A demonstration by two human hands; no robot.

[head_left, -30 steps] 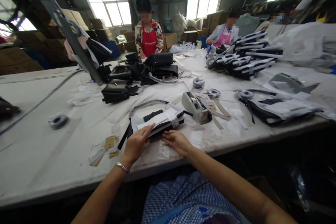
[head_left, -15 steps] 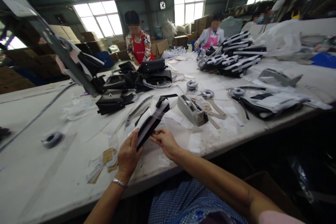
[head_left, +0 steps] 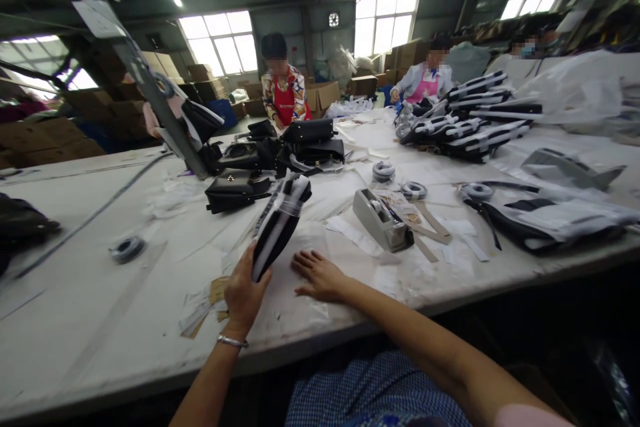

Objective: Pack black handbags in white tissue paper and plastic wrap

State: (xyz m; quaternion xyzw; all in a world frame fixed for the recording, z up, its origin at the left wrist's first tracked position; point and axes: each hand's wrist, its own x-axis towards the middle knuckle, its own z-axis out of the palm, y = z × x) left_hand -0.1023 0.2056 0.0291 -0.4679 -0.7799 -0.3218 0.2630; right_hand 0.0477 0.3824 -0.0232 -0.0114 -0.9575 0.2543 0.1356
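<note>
My left hand (head_left: pixel 243 293) grips the lower end of a black bag wrapped in white paper (head_left: pixel 278 223) and holds it upright, tilted away from me above the table. My right hand (head_left: pixel 319 274) lies flat, fingers spread, on a clear plastic sheet (head_left: pixel 311 240) on the white table (head_left: pixel 90 293), just right of the bag. A grey tape dispenser (head_left: pixel 381 219) stands a short way to the right of that hand.
Black bags (head_left: pixel 235 188) pile up mid-table beside a slanted metal post (head_left: pixel 165 113). Tape rolls (head_left: pixel 383 171) and paper scraps (head_left: pixel 207 299) lie around. Wrapped bags (head_left: pixel 475 123) stack at right, another (head_left: pixel 545 217) near the edge. Two people (head_left: pixel 283 83) work at the far side.
The wrapped bag went from lying flat to standing upright in my left hand. My right hand let go of it and came down flat on the table.
</note>
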